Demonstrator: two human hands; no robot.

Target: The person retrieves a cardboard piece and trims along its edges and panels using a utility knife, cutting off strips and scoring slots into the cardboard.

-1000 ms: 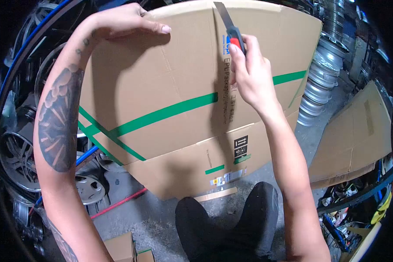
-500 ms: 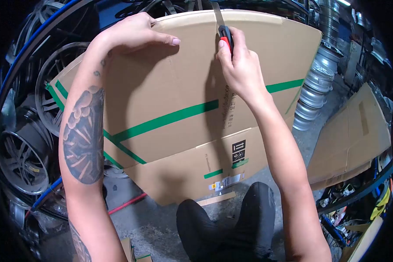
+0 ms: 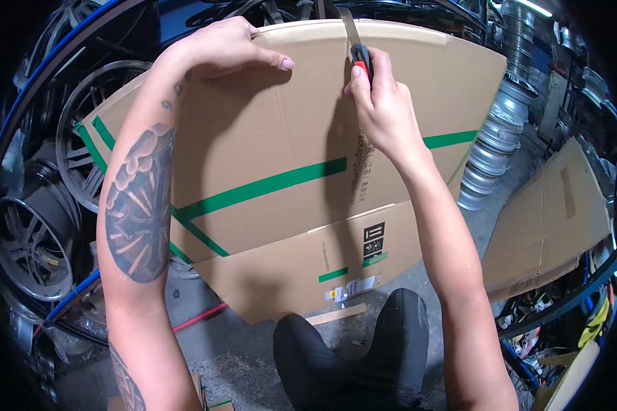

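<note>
A large brown cardboard sheet (image 3: pixel 247 130) with green tape strips and printed markings stands tilted in front of me. My left hand (image 3: pixel 234 51) grips its upper edge, thumb flat on the near face and fingers hidden behind. In my right hand (image 3: pixel 385 103) is a black and red utility knife (image 3: pixel 361 60). Its long blade (image 3: pixel 350 29) extends upward across the top edge of the cardboard, to the right of my left hand. How deep the blade sits in the cardboard I cannot tell.
Alloy wheels (image 3: pixel 34 250) crowd the left side by a blue-edged rack. Silver rims (image 3: pixel 490 154) are stacked at right. Another cardboard piece (image 3: pixel 548 219) leans on the right above assorted clutter. A red bar (image 3: pixel 199 317) and a cardboard strip (image 3: pixel 336 314) lie on the floor.
Both hands and the knife appear slightly further right and lower. The view has shifted a little as well. Both grips stay the same.
</note>
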